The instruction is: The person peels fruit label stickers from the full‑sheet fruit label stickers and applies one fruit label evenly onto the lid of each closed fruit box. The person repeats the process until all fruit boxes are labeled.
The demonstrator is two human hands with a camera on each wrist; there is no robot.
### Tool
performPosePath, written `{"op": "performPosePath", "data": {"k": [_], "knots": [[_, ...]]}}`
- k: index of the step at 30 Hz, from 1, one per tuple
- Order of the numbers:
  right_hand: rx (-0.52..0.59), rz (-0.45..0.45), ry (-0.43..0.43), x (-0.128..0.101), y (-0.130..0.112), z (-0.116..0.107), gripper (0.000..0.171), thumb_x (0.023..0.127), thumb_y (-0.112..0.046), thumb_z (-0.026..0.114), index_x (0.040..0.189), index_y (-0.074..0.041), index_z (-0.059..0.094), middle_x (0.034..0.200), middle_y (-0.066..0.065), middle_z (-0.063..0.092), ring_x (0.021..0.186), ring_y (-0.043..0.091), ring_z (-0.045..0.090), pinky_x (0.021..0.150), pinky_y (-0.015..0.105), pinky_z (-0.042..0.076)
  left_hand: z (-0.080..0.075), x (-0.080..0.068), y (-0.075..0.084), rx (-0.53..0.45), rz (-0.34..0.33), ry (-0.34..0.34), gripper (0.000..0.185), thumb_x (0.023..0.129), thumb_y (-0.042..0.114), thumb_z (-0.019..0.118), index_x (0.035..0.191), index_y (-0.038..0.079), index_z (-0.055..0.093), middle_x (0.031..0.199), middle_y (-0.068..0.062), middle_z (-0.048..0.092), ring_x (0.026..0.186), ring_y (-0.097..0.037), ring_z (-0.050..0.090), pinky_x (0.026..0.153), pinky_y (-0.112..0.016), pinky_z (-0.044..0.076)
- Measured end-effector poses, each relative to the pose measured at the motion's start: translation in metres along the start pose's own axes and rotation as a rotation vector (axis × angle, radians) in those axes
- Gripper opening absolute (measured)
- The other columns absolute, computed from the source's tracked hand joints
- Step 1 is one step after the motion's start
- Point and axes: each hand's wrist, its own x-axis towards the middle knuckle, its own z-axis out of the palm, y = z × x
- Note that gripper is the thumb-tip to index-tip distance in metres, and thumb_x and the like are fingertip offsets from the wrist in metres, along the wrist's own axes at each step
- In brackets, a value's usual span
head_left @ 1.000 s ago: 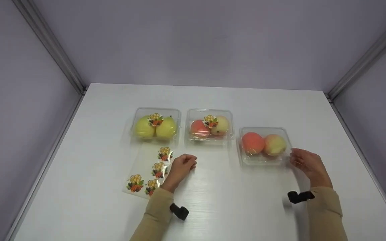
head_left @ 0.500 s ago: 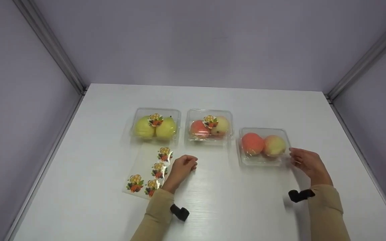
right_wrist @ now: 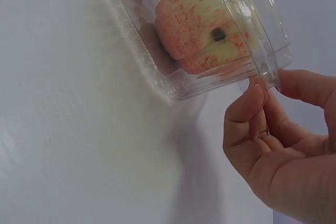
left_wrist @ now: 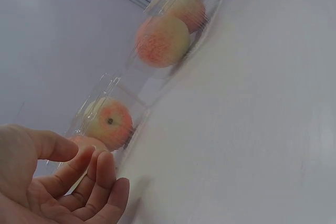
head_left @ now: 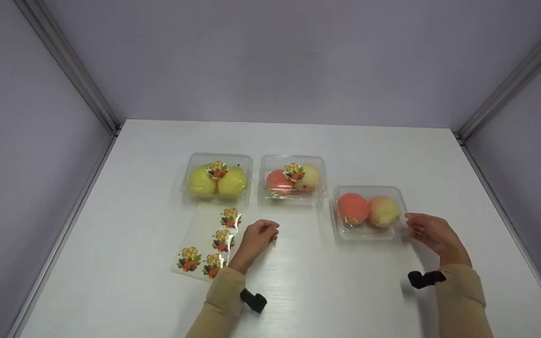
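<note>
At the right of the head view stands a clear plastic clamshell box (head_left: 369, 234) holding two round red-and-yellow fruits. My right hand (right_wrist: 289, 140) pinches the lip at its near right corner between thumb and fingers, as the right wrist view shows. My left hand (head_left: 257, 238) hovers just right of a sticker sheet (head_left: 200, 230), its fingers loosely curled with nothing between them. Several fruit-print stickers sit on that sheet, partly covered by the left forearm. The box at the right carries no visible sticker on its lid.
Behind the left hand stands a second clear box (head_left: 293, 196) with two round fruits and a fruit sticker on its lid. Left of it, another box (head_left: 190, 162) holds two yellow-green pears, also stickered. Grey walls (head_left: 270, 61) enclose the white table (head_left: 327, 300) at back and sides.
The box at the right has slid slightly toward me along with my right hand. My left hand has barely moved, and the other boxes and the sheet stay in place.
</note>
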Motion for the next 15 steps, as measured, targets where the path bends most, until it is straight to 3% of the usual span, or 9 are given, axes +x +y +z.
{"op": "performPosePath", "data": {"k": [8,15], "knots": [[-0.028,0.001,-0.133,-0.002,0.007,-0.01,0.019,0.098,-0.016,0.053,0.091,-0.019,0.071,0.077,-0.011,0.064,0.074,0.002,0.058,0.073,0.019,0.052,-0.002,-0.001,0.001,0.008,-0.01,0.002,0.024,0.097,0.009,0.052,0.109,-0.009,0.063,0.091,-0.01,0.067,0.079,-0.008,0.06,0.074,-0.021,0.053],[-0.148,-0.003,-0.139,-0.001,0.008,-0.013,0.015,0.098,-0.02,0.055,0.091,-0.019,0.068,0.076,-0.012,0.062,0.073,0.003,0.057,0.073,0.019,0.052,-0.002,-0.004,0.003,-0.01,-0.012,0.009,0.025,0.096,0.009,0.052,0.109,-0.01,0.062,0.091,-0.011,0.067,0.081,-0.009,0.061,0.074,-0.021,0.053]]}}
